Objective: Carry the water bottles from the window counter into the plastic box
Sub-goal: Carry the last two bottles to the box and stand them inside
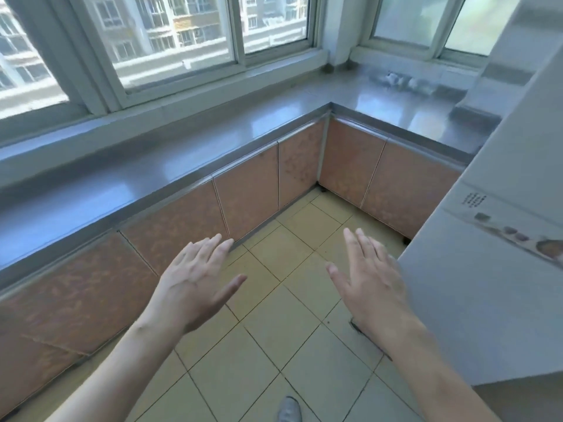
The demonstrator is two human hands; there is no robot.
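The grey window counter (189,166) runs from the left under the windows and turns a corner at the upper right. A blurred clear object, perhaps plastic bottles (402,80), lies on the far right part of the counter by the window. My left hand (195,281) and my right hand (368,278) are both held out flat over the tiled floor, palms down, fingers apart, holding nothing. Both hands are below the counter's front edge and well short of the blurred object. No plastic box is in view.
Orange-brown cabinet doors (253,199) line the counter's front. A tall white appliance (487,284) stands close on the right, next to my right hand. The beige tiled floor (283,330) lies between them, with the tip of my shoe (289,409) at the bottom.
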